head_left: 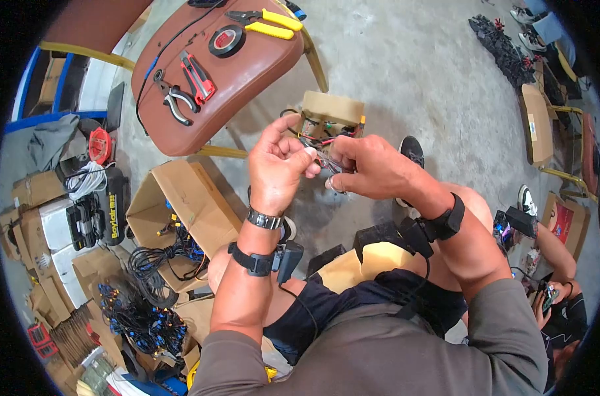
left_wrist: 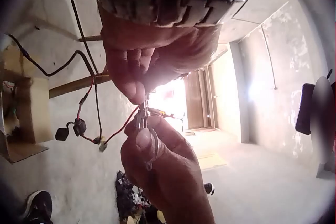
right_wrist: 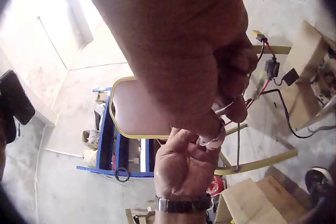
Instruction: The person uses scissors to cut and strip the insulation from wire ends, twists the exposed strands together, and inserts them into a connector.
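In front of the body, my left hand (head_left: 277, 173) and right hand (head_left: 374, 169) meet fingertip to fingertip. The left thumb and fingers pinch the end of a thin red wire (left_wrist: 124, 126). My right hand grips a small silvery tool with ring handles (left_wrist: 156, 143), which looks like small scissors; its tip is right at the left fingertips. The fingers partly hide both tool and wire end. From there the wire hangs down to a pale connector (left_wrist: 102, 146) and a black inline holder with a cap (left_wrist: 80, 126).
A small cardboard box (head_left: 333, 107) with wiring stands beyond the hands. Pliers (head_left: 178, 102), a red utility knife (head_left: 197, 79), black tape (head_left: 227, 41) and yellow-handled wire strippers (head_left: 273, 25) lie on the brown chair (head_left: 247, 78). Cable bundles (head_left: 141, 320) fill boxes at left.
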Motion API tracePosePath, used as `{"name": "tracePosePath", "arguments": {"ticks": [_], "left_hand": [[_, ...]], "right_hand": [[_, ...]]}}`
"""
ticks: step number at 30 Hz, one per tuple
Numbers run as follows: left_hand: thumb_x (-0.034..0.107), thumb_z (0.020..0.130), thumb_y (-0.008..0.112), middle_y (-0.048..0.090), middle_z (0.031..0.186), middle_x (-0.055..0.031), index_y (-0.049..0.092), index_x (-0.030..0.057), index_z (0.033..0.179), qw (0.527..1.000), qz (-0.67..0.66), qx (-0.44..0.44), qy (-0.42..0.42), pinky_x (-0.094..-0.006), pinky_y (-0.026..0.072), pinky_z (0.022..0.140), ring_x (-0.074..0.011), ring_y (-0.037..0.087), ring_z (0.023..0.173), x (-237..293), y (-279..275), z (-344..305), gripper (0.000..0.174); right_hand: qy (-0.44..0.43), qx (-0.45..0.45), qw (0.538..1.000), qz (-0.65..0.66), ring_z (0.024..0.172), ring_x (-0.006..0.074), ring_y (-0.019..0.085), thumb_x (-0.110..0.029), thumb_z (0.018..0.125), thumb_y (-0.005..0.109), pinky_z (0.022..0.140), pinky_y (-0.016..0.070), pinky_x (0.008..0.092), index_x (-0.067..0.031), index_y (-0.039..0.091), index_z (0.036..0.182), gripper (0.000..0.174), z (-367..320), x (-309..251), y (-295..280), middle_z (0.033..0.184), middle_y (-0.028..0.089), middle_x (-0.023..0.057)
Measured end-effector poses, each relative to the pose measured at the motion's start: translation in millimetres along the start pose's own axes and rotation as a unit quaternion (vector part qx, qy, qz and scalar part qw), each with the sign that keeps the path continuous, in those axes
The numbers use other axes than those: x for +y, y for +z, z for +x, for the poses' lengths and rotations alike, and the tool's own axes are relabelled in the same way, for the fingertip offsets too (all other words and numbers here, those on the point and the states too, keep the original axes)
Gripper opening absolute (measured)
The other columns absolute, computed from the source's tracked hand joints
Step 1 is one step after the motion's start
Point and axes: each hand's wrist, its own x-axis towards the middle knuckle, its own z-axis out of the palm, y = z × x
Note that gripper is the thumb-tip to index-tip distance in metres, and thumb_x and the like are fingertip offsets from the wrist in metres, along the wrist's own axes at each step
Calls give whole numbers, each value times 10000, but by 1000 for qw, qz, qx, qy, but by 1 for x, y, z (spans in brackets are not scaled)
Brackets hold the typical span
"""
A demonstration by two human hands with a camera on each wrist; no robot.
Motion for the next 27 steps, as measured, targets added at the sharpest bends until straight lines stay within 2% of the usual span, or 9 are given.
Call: {"name": "tracePosePath", "arguments": {"ticks": [15, 21, 27], "left_hand": [[-134, 826, 610, 620, 733, -45, 492, 2, 1377, 999, -18, -26, 25, -249, 520, 529, -132, 640, 606, 2, -4, -2, 580], [-120, 814, 619, 617, 728, -37, 482, 6, 1390, 999, 9, -45, -3, -249, 527, 533, -126, 638, 600, 5, -1, -6, 604], [-115, 813, 616, 616, 726, -28, 485, 12, 1389, 1000, -12, -27, 8, -238, 528, 531, -117, 635, 595, 1, -2, -7, 604]], "right_hand": [[16, -33, 998, 53, 705, 296, 635, -200, 750, 781, 635, 485, 410, -13, 572, 894, 315, -2, -2, -2, 738, 629, 133], [19, -41, 998, 39, 695, 273, 629, -218, 759, 784, 627, 481, 393, -14, 577, 894, 321, 0, -4, -3, 729, 623, 121], [17, -39, 998, 56, 685, 264, 623, -224, 763, 783, 615, 474, 389, -15, 569, 902, 330, 0, -3, -2, 724, 618, 122]]}}
